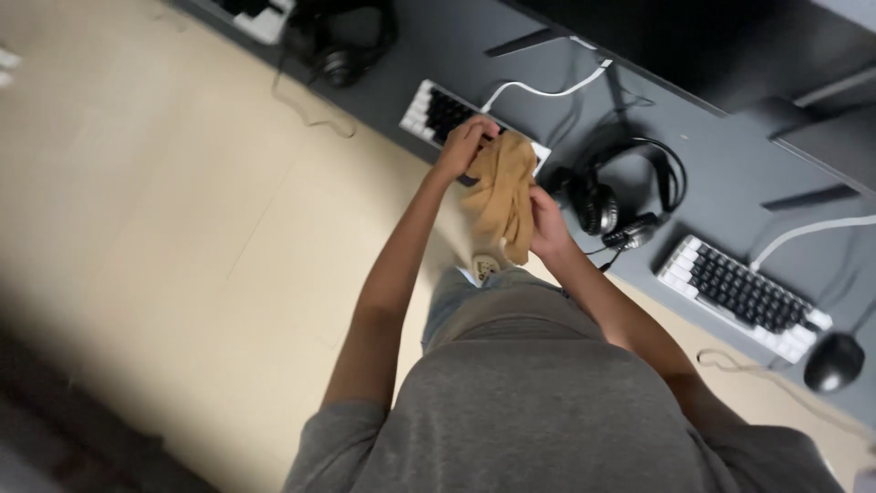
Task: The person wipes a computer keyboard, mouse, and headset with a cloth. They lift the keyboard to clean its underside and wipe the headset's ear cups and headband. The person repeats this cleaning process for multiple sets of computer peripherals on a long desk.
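Grey shirt (529, 411), both hands gripping tan cloth (502, 187), above keyboard (436, 113)

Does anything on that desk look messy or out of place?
Nothing is spilled or broken. The only odd thing is a tan cloth, held by both hands, left hand and right hand, hanging over a keyboard.

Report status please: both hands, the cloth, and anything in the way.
Left hand and right hand both grip tan cloth, held up above desk edge. Keyboard right behind cloth, headphones beside right hand.
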